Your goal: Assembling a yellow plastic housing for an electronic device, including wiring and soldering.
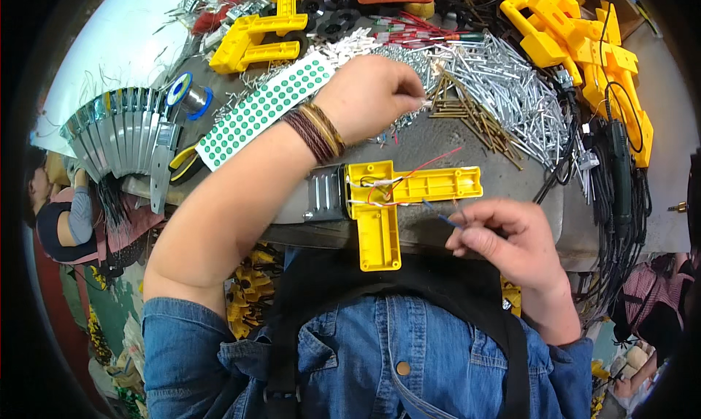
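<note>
A yellow plastic housing half (378, 236) lies open-side up at the table's front edge, with a grey metal part at its left end. Thin red, white and blue wires show inside it. My right hand (511, 236) is at its right, thumb and fingers pinching a blue wire (447, 220). Reaching across the table, my left hand (383, 94) is closed at the fingertips beside the heap of screws. A small white piece shows at those fingertips; its exact kind is too small to tell.
Silver screws (504, 90) and brass-coloured screws (475, 120) lie heaped at the far right. Beneath my left forearm is a sheet of green round stickers (255, 120). Solder wire spool (191, 99), pliers (184, 162), fanned metal parts (120, 131), more yellow housings (584, 47) and black cables (621, 222) surround it.
</note>
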